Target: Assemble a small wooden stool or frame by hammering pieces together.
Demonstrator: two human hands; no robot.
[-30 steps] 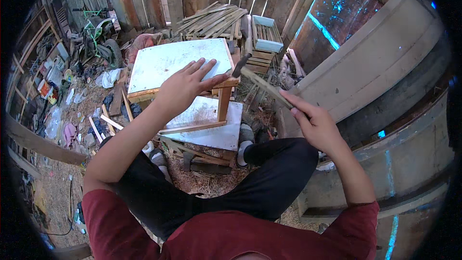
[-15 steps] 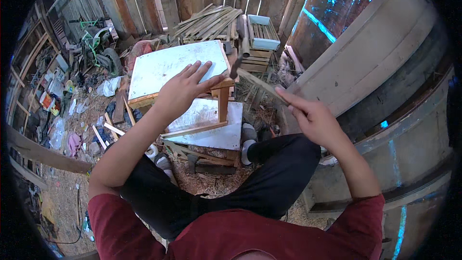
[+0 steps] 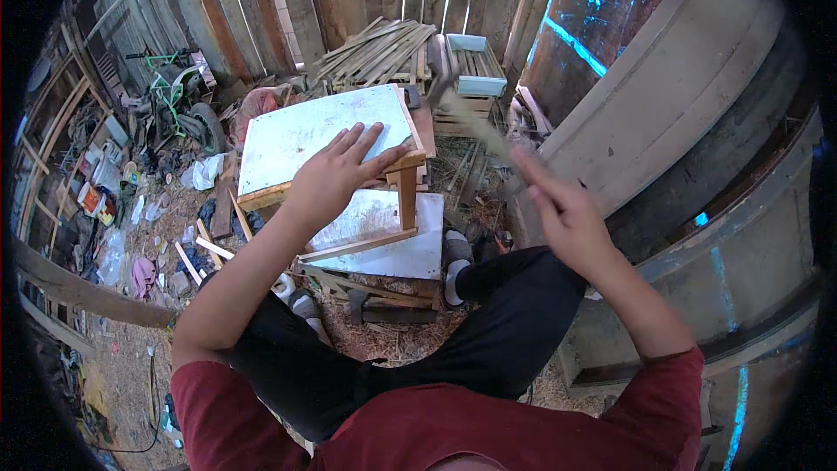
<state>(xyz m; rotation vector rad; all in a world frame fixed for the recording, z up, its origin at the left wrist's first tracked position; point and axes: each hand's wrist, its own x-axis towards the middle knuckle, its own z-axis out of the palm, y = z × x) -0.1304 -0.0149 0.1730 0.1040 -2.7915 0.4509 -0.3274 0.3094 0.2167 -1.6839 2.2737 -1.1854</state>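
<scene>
My left hand lies flat with fingers stretched on the white top of a small wooden frame, near its right corner. Wooden strips edge this top, and a short wooden leg joins it to a lower strip over a second white board. My right hand is closed round the pale handle of a hammer. Smeared by motion, the hammer hangs in the air to the right of the top's corner, apart from the wood; its head is hard to make out.
A pile of wooden slats and a light blue bin of sticks stand at the back. Large wooden panels lean on the right. Scraps and a green-framed bike are on the left. My legs flank the frame.
The hammer has risen away from the frame's right corner, up and to the right, and is now blurred. My left hand stays pressed on the white top.
</scene>
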